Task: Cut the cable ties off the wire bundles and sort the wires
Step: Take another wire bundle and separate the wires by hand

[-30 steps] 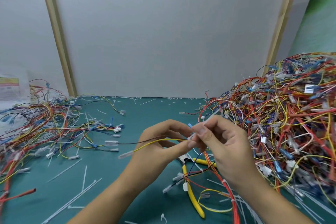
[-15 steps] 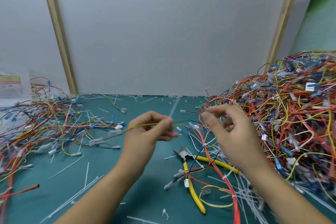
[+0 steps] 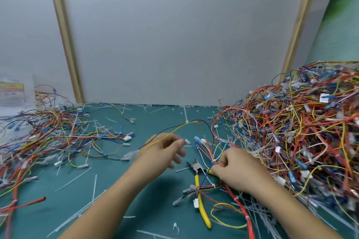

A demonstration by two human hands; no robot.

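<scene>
Yellow-handled cutters [image 3: 201, 198] lie idle on the green mat [image 3: 116, 209] and serve as the landmark. Just right of their nose, the right hand [image 3: 236, 170] pinches a small wire bundle [image 3: 208, 153] at its white tie. Left of the cutters, the left hand [image 3: 165, 151], blurred, grips a yellow and a black wire [image 3: 174, 131] that arch up behind them. The likely snag: these two wires seem to run back toward the bundle and could drag it, or catch the big tangled heap [image 3: 301, 132] far right of the cutters. Well left lies the sorted pile [image 3: 48, 132]. No legible writing; a printed packet [image 3: 11, 93] beyond is unreadable.
</scene>
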